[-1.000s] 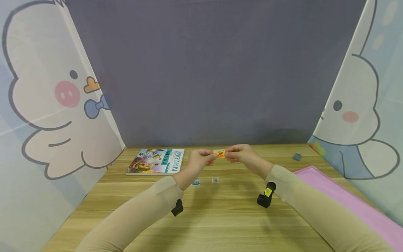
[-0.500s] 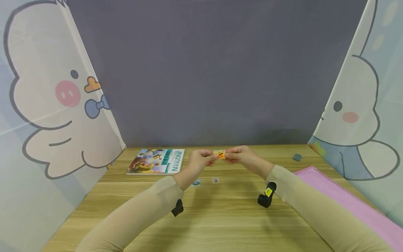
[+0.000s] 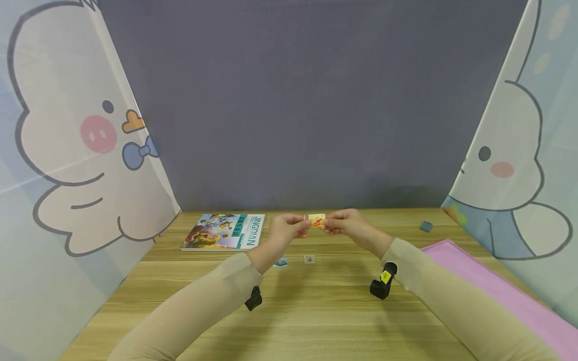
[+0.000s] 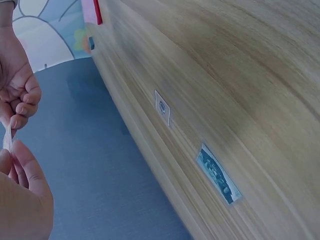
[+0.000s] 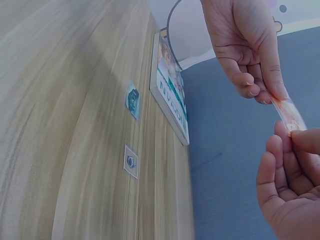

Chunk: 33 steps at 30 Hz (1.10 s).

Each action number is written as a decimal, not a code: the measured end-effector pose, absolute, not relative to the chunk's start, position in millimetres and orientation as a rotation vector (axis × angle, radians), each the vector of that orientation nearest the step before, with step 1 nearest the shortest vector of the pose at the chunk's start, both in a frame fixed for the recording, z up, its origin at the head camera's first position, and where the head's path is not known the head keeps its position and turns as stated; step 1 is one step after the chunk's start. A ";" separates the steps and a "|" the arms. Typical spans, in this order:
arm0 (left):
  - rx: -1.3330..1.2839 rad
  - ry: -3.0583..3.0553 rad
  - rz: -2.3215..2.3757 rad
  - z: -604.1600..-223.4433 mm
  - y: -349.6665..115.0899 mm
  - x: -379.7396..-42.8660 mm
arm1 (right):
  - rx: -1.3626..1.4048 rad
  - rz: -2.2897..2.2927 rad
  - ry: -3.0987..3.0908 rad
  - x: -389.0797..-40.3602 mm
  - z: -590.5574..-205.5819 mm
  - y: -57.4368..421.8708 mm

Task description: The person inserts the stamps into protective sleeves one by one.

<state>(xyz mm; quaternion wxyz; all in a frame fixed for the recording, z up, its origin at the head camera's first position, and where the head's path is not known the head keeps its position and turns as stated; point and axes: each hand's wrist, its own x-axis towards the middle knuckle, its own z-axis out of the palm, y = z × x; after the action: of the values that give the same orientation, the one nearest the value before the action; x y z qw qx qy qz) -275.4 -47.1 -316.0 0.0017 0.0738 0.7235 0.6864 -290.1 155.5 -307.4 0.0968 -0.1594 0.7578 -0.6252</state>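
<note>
Between my two hands, raised above the table in the head view, is a small orange-and-yellow postage stamp point(image 3: 317, 220). My left hand point(image 3: 284, 231) pinches its left edge between thumb and fingers. The right hand point(image 3: 354, 225) pinches the opposite edge the same way. In the right wrist view the stamp point(image 5: 290, 115) has a shiny clear surface and is stretched flat between the fingertips. The left wrist view catches it almost edge-on. Below, on the wooden table point(image 3: 316, 311), lie a blue stamp point(image 4: 218, 175) and a small pale square stamp point(image 4: 162, 108) with a round design.
A colourful book point(image 3: 223, 231) lies at the back left of the table. Toward the back right is a small grey-blue block point(image 3: 426, 226). A pink mat point(image 3: 487, 286) runs along the right side, partly under the right sleeve. A dark grey partition point(image 3: 307, 110) rises behind.
Both hands stay almost in place, with the stamp held between them. The stamp has shifted very slightly to the right, and a little more of its face shows.
</note>
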 end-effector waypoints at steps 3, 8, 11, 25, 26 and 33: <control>0.230 2.257 2.171 -316.5 -48.3 -275.6 | -0.463 -1.849 2.275 -290.4 -308.3 155.4; 0.265 2.255 2.174 -316.4 -49.2 -274.4 | -0.445 -1.851 2.295 -289.8 -308.6 154.7; 0.288 2.252 2.175 -316.3 -50.1 -273.9 | -0.450 -1.857 2.286 -290.1 -308.7 155.3; 0.250 2.282 2.165 -314.9 -49.2 -271.8 | -0.468 -1.777 2.234 -292.1 -303.9 162.6; 0.246 2.284 2.166 -315.0 -49.2 -271.7 | -0.470 -1.777 2.235 -291.9 -303.8 162.4; 0.226 2.283 2.157 -315.7 -49.2 -272.6 | -0.514 -1.770 2.287 -294.1 -307.2 161.2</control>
<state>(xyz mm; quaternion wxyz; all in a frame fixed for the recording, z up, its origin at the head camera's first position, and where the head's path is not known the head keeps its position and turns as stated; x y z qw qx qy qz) -272.6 -49.2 -315.7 -0.0034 0.0718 0.7250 0.6850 -294.1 161.2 -307.2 0.1019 -0.1742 0.7745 -0.5995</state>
